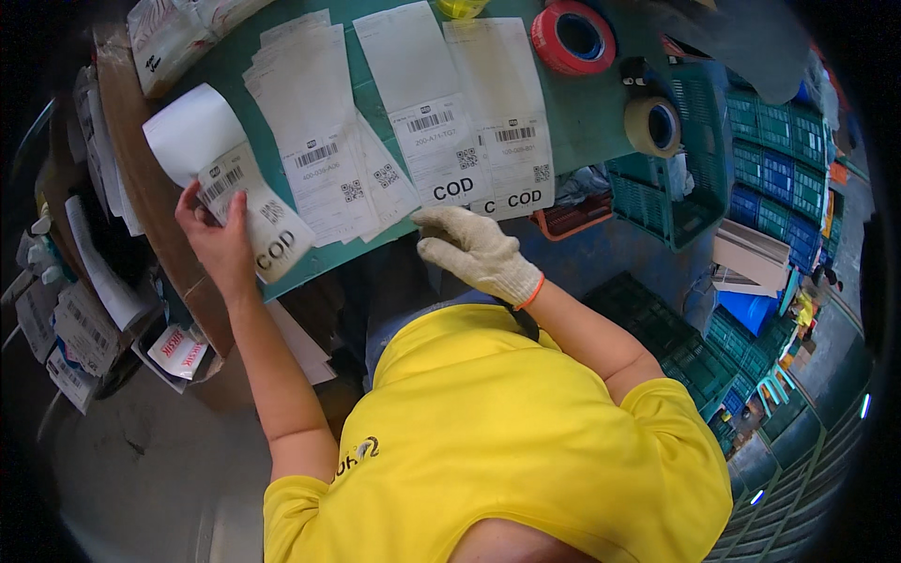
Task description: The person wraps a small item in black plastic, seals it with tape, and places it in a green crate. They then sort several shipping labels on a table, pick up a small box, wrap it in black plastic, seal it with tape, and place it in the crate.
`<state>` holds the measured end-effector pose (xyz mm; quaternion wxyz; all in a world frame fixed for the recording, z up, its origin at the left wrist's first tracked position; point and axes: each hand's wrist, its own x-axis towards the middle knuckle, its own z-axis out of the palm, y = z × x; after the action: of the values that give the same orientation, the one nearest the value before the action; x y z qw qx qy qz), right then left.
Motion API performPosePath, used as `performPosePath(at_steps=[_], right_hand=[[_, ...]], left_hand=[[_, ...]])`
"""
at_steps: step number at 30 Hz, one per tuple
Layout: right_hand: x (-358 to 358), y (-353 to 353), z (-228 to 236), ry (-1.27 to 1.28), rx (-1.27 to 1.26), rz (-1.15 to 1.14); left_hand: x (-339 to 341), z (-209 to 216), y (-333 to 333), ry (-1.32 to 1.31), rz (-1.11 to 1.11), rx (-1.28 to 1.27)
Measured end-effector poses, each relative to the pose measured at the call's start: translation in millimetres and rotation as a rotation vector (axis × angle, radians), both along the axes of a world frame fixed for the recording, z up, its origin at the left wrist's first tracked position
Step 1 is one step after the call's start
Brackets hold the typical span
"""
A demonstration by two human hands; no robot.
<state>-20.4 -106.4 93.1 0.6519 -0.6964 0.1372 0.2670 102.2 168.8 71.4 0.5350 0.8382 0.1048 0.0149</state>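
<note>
Currently, gloved right hand (474, 251): at the near edge of the bench (587, 122), just below the middle label (427, 127); fingers partly bent, undersides hidden, so I cannot tell whether they pinch anything.
Bare left hand (221, 235): grasping a label strip (282, 235) between thumb and fingers.
Label strip: held at a slant over the bench's left side, blank upper end curling, not yet laid flat.
Sheets laid out: a fanned pile (314, 131) at left, the middle label, then the right-hand label (511, 141); judging by these rows, a fair share seems done.
Left over: only the held strip plainly shows as unplaced; how many more remain, I cannot tell.
Tape rolls: red roll (546, 42) and tan roll (639, 127) farther right, both untouched.
Crates: stacked crates (774, 174) well beyond.
</note>
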Motion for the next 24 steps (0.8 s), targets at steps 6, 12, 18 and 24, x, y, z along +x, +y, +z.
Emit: performPosePath(at_steps=[6,12,18,24], right_hand=[[8,12,-8,0.259,0.492,-0.043],[30,30,-18,0.186,0.581,-0.170],[21,21,-13,-0.028,0.506,0.102],[10,8,-16,0.236,0.634,0.157]], left_hand=[[-100,30,-40,0.243,-0.038,-0.336],[-167,37,-77,0.362,0.025,-0.395],[-160,25,-73,0.170,0.525,-0.806],[-140,23,-78,-0.081,0.262,-0.575]])
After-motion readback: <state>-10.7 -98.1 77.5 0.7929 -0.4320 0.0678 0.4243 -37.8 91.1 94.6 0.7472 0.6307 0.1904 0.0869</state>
